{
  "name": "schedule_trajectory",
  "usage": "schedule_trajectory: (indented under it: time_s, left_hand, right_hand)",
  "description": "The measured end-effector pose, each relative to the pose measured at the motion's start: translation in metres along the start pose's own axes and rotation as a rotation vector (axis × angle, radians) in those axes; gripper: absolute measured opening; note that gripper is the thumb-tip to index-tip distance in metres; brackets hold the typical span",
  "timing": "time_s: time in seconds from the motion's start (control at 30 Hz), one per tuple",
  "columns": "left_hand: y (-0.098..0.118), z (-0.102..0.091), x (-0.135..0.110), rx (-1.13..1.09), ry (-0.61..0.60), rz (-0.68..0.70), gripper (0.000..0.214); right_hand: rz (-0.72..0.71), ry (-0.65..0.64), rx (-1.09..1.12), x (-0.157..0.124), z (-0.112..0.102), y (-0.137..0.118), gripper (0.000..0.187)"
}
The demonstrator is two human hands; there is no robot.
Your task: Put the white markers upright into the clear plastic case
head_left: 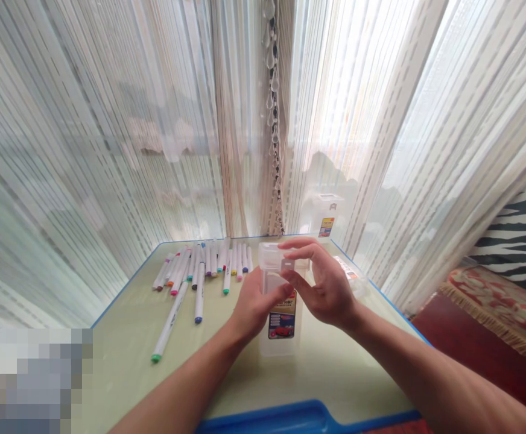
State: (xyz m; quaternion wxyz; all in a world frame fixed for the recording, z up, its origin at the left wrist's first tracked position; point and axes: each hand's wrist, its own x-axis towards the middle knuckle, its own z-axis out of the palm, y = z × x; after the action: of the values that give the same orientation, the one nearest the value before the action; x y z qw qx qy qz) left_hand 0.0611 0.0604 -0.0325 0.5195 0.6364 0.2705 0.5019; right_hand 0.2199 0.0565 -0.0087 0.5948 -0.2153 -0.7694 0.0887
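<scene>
A clear plastic marker case with a printed label stands upright at the middle of a pale green table. My left hand wraps round the case's left side. My right hand curls over the top, fingers on the case's clear lid and its latch. Several white markers with coloured caps lie in a loose row at the far left of the table, and one green-tipped marker lies alone nearer me.
A second clear case stands behind the sheer curtain at the far edge, and another lies flat at the right. Blue trim borders the table. A zebra-print cushion and patterned rug are at right.
</scene>
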Motion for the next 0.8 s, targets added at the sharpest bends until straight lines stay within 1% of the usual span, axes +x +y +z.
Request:
schedule_trajectory:
  time_s: [0.2,0.43,0.53,0.6,0.67,0.73,0.8]
  left_hand:
    - [-0.0003,0.001,-0.0005,-0.015,0.003,-0.008,0.039]
    - [-0.002,0.0002,-0.0002,-0.002,0.004,0.009,0.041]
    - [-0.0035,0.0,-0.0007,-0.006,0.023,-0.028,0.039]
    - [-0.0044,0.0,-0.0016,-0.021,0.035,-0.066,0.039]
    - [-0.005,0.0,-0.0026,-0.031,0.043,-0.08,0.039]
    - [-0.0053,-0.0001,-0.0035,-0.024,0.039,-0.061,0.042]
    - [-0.0057,-0.0002,-0.0042,-0.007,0.036,-0.03,0.046]
  right_hand:
    - [-0.005,-0.011,-0.001,-0.0019,0.0008,0.0018,0.024]
    - [-0.037,-0.017,-0.054,-0.0011,0.0002,0.0017,0.023]
    - [-0.029,-0.015,-0.105,-0.0013,0.0004,0.0039,0.024]
    - [-0.021,-0.012,-0.151,-0.002,0.0004,0.0063,0.026]
    - [-0.028,-0.016,-0.198,-0.0026,0.0002,0.0086,0.033]
    - [-0.051,-0.019,-0.23,-0.003,-0.0003,0.01,0.038]
    - [-0.072,-0.013,-0.248,-0.0032,-0.0007,0.0103,0.039]
